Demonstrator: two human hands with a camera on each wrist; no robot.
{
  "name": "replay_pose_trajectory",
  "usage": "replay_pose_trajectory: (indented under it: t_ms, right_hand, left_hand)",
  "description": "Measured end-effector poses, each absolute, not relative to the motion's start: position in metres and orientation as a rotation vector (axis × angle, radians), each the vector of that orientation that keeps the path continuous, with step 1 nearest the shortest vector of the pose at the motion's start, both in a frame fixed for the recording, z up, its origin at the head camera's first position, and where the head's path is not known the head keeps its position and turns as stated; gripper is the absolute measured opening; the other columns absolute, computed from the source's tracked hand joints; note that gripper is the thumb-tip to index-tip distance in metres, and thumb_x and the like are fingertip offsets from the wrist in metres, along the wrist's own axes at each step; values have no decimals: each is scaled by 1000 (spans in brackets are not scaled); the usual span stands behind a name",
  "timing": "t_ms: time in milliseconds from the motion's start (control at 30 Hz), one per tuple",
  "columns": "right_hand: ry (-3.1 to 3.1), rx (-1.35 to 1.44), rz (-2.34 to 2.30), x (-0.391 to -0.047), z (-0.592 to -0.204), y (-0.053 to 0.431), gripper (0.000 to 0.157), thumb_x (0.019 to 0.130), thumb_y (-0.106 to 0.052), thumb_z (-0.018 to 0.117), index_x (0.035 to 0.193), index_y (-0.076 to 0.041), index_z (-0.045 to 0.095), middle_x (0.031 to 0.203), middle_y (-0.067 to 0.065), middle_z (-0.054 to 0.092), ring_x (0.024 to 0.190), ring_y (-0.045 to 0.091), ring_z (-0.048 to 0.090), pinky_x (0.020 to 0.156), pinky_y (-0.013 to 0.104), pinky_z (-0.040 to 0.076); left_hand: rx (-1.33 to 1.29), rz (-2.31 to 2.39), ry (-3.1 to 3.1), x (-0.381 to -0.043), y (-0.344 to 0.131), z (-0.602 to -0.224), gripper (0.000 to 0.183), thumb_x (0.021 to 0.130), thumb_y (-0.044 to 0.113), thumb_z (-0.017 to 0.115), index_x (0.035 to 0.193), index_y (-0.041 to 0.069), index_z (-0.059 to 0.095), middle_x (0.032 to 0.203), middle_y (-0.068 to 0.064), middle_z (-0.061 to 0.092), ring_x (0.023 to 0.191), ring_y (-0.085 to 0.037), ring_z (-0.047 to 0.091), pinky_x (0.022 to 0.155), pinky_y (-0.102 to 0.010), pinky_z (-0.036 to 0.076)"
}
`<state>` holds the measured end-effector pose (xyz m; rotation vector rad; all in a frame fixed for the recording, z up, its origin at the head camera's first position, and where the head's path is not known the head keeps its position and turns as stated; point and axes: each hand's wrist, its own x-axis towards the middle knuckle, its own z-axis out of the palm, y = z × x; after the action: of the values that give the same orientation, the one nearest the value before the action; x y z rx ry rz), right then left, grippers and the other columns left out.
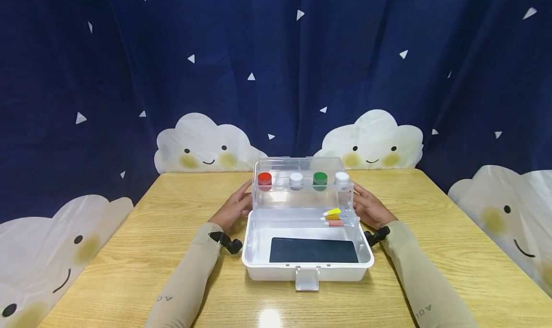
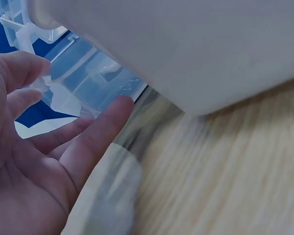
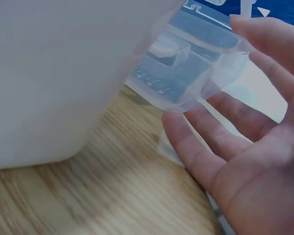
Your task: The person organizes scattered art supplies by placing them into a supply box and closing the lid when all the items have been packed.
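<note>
A white storage box (image 1: 280,274) stands in the middle of the table, its clear lid (image 1: 297,163) swung back. Four-fingered reach shows on both sides: my left hand (image 1: 233,210) is at the lid's left side, fingers extended, fingertips right at the clear plastic (image 2: 100,81) in the left wrist view. Over on the right, my right hand (image 1: 372,209) mirrors it, with extended fingertips at the clear plastic edge (image 3: 186,93) in the right wrist view. A red-capped jar (image 1: 265,178), a green-capped jar (image 1: 320,178) and two white-capped jars sit in a clear upper tray.
Inside the box lies a dark rectangular panel (image 1: 312,250). Behind it, yellow (image 1: 332,212), orange and pink small tubes rest in a clear tray. A latch flap (image 1: 307,280) hangs at the box front. A blue curtain (image 1: 276,54) stands behind the wooden table (image 1: 172,227).
</note>
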<state>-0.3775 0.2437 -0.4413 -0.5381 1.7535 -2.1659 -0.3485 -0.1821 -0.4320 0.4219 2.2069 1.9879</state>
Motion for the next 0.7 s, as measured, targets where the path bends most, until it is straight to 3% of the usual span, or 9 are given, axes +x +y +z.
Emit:
replay_pose_trajectory:
  t_ms: [333,700]
  right_hand:
    - [1701,-486,-2166,-376,-435,244,56,103,-18,41,154,-28,21,134,-6,50,112,16,58,90,38,49]
    - [1732,-521,-2222,-378,-433,240,55,103,-14,40,154,-22,23,123,-7,61,103,13,62,85,33,52]
  left_hand:
    - [471,2015,2181,-346,-182,-425,63,99,17,50,154,30,21,142,-22,44,119,-31,54,98,-41,45]
    - [407,2049,2224,-349,-179,-424,63,97,19,55,152,30,26,144,-20,42,125,-32,50,98,-40,44]
